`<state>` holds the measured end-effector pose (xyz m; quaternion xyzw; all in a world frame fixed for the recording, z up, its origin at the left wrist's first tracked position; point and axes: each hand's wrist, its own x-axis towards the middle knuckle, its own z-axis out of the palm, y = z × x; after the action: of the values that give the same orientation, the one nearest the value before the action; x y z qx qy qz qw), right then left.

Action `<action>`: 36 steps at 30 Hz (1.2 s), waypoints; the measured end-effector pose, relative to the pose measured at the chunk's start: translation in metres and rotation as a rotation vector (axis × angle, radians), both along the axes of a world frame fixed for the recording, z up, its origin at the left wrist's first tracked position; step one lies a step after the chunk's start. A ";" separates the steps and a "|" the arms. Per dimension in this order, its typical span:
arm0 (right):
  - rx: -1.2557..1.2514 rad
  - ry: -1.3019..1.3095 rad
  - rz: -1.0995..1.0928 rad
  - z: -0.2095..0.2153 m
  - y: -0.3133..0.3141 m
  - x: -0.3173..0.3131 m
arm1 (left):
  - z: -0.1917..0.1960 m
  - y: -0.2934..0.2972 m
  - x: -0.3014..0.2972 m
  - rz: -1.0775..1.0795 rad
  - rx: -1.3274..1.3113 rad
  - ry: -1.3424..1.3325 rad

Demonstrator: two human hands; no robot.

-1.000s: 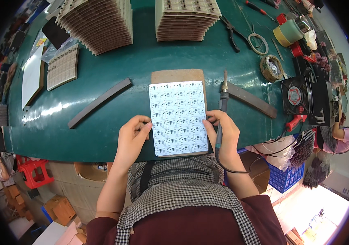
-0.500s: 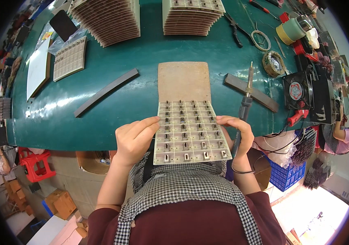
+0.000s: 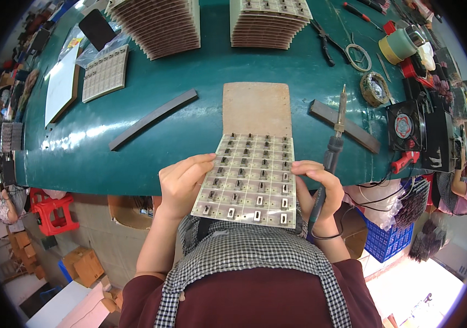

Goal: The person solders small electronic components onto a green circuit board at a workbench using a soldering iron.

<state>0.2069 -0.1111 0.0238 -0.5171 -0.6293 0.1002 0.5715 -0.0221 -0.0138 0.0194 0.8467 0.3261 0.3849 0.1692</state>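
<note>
A panel of joined circuit boards (image 3: 248, 177), set with rows of small slide switches, is held tilted in front of my apron. My left hand (image 3: 183, 177) pinches its left edge between the fingertips and thumb. The fingers of my right hand (image 3: 323, 188) grip its right edge. In that same hand lies a soldering iron (image 3: 332, 153), its dark handle against the palm and its metal tip pointing away from me. The far edge of the panel overlaps the near end of a brown board (image 3: 256, 109) on the table.
Grey bars lie at left (image 3: 154, 120) and right (image 3: 348, 127) on the green table (image 3: 200, 71). Two stacks of panels (image 3: 162, 33) (image 3: 269, 27) stand far off. At right are pliers (image 3: 326, 46), a solder wire coil (image 3: 358, 57), a round tin (image 3: 374, 88) and a fan (image 3: 405, 126).
The panel's near edge has swung left, so it now slants, with both hands still on its sides. The soldering iron stays in my right hand. The whole view has shifted slightly.
</note>
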 end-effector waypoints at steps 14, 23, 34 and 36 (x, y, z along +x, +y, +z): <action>-0.011 0.046 -0.006 0.011 0.007 -0.008 | 0.009 0.007 -0.001 -0.021 -0.224 -0.041; 0.025 0.026 0.039 0.014 0.010 -0.010 | 0.009 0.011 -0.001 -0.067 -0.148 -0.047; 0.050 0.047 0.046 0.018 0.014 -0.013 | 0.006 0.010 -0.002 -0.057 -0.141 -0.061; 0.052 0.045 0.056 0.018 0.015 -0.013 | 0.005 0.011 -0.002 -0.050 -0.156 -0.067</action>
<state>0.1938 -0.0966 0.0417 -0.4818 -0.6328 0.1115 0.5958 -0.0239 -0.0030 0.0249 0.8256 0.3279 0.3820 0.2549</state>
